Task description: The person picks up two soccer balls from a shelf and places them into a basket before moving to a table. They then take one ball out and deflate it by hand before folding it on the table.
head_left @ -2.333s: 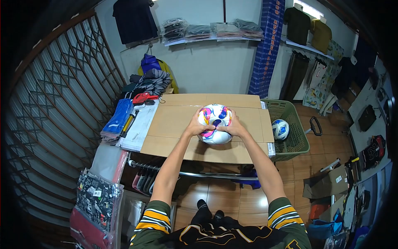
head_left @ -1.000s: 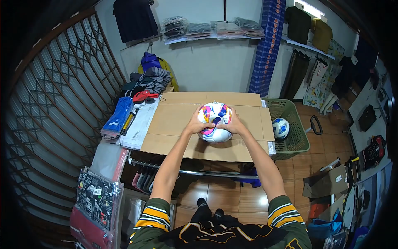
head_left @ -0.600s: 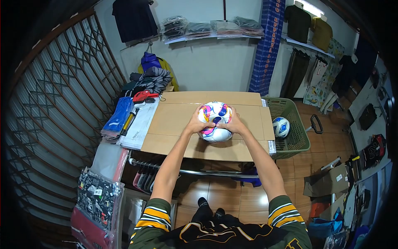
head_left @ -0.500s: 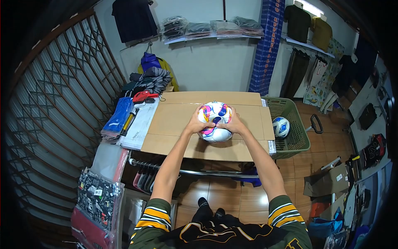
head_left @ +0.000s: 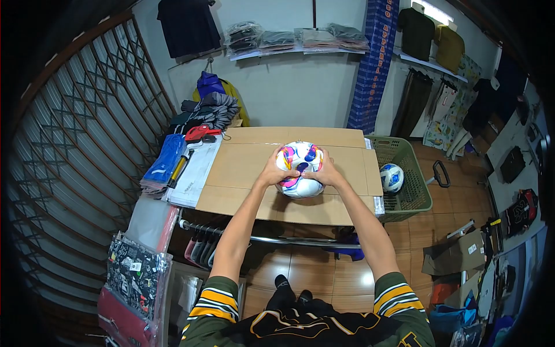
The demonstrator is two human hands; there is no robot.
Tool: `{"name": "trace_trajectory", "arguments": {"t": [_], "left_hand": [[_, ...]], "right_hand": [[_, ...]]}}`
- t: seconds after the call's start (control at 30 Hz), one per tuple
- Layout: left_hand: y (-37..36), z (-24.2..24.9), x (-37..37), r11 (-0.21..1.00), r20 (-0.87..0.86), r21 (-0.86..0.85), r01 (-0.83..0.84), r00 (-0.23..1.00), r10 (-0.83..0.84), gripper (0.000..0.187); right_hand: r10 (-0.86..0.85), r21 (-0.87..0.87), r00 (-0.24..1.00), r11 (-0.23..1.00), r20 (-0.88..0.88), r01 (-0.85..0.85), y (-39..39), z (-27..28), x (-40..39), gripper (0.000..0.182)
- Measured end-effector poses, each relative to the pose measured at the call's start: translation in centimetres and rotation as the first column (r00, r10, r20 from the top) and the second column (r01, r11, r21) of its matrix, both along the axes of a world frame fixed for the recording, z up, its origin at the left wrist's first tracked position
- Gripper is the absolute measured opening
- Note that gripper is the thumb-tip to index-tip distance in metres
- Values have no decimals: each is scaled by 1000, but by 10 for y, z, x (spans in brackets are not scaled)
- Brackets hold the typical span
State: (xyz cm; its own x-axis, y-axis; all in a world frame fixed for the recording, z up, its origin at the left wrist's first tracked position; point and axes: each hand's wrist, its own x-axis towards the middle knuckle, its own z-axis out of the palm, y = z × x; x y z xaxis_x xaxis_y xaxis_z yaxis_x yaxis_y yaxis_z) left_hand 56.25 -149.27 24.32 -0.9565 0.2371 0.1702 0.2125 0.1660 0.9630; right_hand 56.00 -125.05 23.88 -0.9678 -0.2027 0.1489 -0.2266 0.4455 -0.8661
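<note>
Between my two hands is a white soccer ball [head_left: 305, 186] with pink, orange and blue patches. My left hand [head_left: 275, 170] grips its left side, the thumb laid across the front. On the opposite side my right hand [head_left: 327, 171] presses in the same way, and the two thumbs nearly meet at the middle. The fingers behind the ball are mostly hidden. Under the ball lies a flat cardboard sheet [head_left: 231, 173] that covers the tabletop.
Right of the table stands a green plastic basket [head_left: 423, 194] with a blue and white ball [head_left: 392, 178] inside. Packed blue clothing [head_left: 165, 161], a yellow-handled tool [head_left: 180, 169] and a red tape dispenser [head_left: 201, 133] lie at left. A metal rail [head_left: 289, 241] runs below the front edge.
</note>
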Motion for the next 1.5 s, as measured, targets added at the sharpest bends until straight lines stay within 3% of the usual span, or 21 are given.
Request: {"name": "trace_trajectory", "arguments": {"t": [0.6, 0.7, 1.1, 1.2, 1.5], "left_hand": [[2, -2, -3, 1000, 4, 9, -23, 1000, 23, 130], [2, -3, -5, 1000, 1, 3, -24, 1000, 24, 130], [3, 1, -4, 1000, 18, -5, -26, 1000, 26, 130], [4, 2, -3, 1000, 33, 16, -21, 999, 20, 130], [5, 5, -3, 1000, 34, 9, -18, 999, 17, 130]], "right_hand": [[4, 2, 1000, 1000, 6, -4, 1, 0, -2, 128], [40, -64, 999, 997, 25, -38, 1, 1, -1, 126], [-23, 26, 999, 999, 37, 22, 1, -9, -10, 127], [39, -70, 999, 997, -22, -40, 2, -14, -12, 126], [15, -26, 1000, 1000, 0, -15, 3, -11, -13, 126]]}}
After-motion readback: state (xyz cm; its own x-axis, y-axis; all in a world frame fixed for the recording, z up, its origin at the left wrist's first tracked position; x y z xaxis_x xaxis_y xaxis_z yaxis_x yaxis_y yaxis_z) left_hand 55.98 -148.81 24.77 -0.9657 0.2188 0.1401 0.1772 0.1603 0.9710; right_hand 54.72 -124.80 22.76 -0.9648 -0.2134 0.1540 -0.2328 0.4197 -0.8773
